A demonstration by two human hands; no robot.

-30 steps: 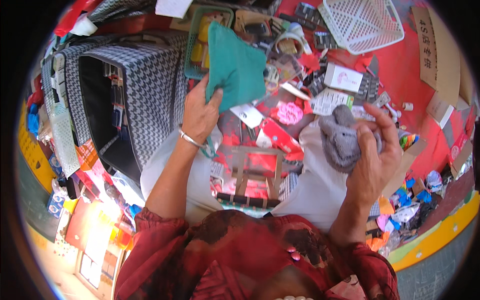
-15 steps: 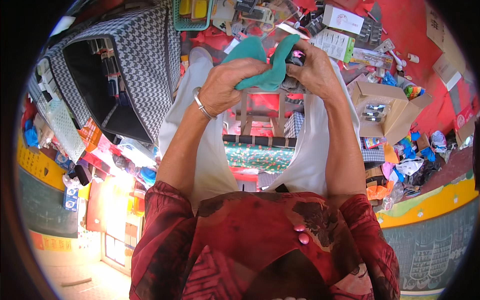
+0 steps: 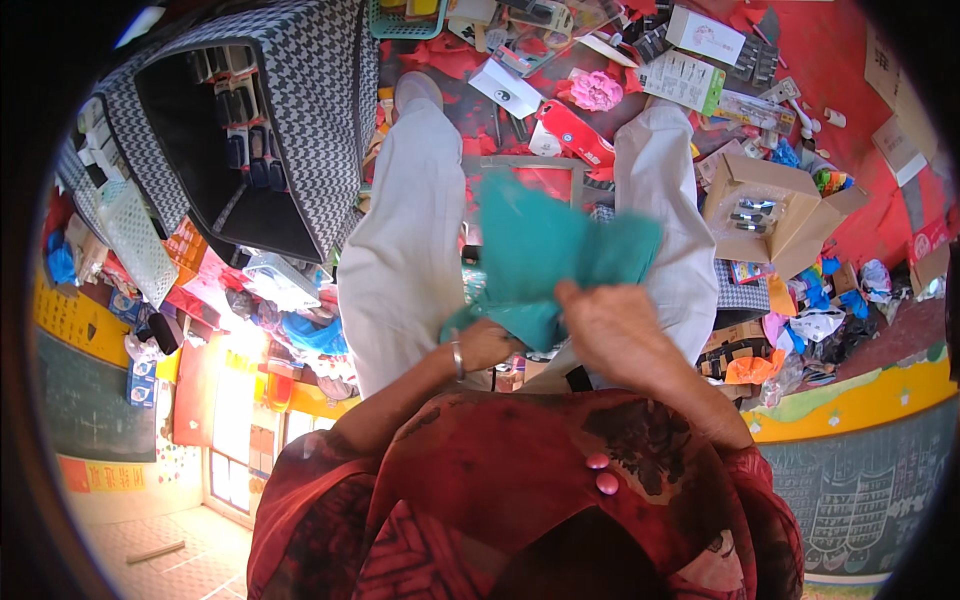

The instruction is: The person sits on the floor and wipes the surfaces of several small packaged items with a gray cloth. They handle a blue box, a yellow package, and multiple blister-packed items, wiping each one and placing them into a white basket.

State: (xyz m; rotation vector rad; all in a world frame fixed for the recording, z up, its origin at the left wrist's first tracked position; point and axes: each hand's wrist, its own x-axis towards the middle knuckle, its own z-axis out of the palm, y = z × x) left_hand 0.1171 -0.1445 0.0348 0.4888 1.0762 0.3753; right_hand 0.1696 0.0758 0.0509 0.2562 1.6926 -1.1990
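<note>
Step in hand looks like two-handed working of green cloth (image 3: pixel 535 245) over gap btwn white-trousered legs (image 3: pixel 400 270), R hand (image 3: pixel 622 335) pinching its near edge, L hand (image 3: pixel 485 346) at lower L side, fingers hidden, grip can't tell; next prob. needs steady hold.

We saw a matt green cloth (image 3: pixel 535 250). Our bangle (image 3: pixel 457 357) looked like shiny metal, the open box (image 3: pixel 785 182) like matt cardboard.
</note>
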